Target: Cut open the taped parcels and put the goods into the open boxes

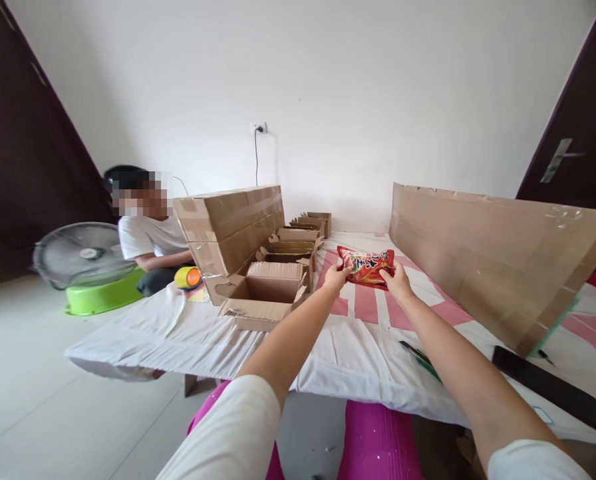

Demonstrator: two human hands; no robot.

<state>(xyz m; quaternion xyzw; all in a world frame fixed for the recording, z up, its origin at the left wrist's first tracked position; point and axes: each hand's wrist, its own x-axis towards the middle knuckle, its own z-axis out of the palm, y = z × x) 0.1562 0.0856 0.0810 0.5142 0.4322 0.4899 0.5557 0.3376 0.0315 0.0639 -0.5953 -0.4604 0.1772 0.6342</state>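
Snack packet [367,265] pinched by left hand [336,276] and right hand [397,280] above counter [358,347]; next, lowering into open box [267,298] seems likely.

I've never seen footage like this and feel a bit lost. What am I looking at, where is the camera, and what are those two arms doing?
The single picture comes from a camera worn on a person's head, looking down at their own bare arms. The left hand and right hand together hold a red crinkly snack packet above a table covered in white cloth. On it lie an open brown cardboard box, more boxes behind, and a tall cardboard sheet. Another person in a white shirt sits at the left.
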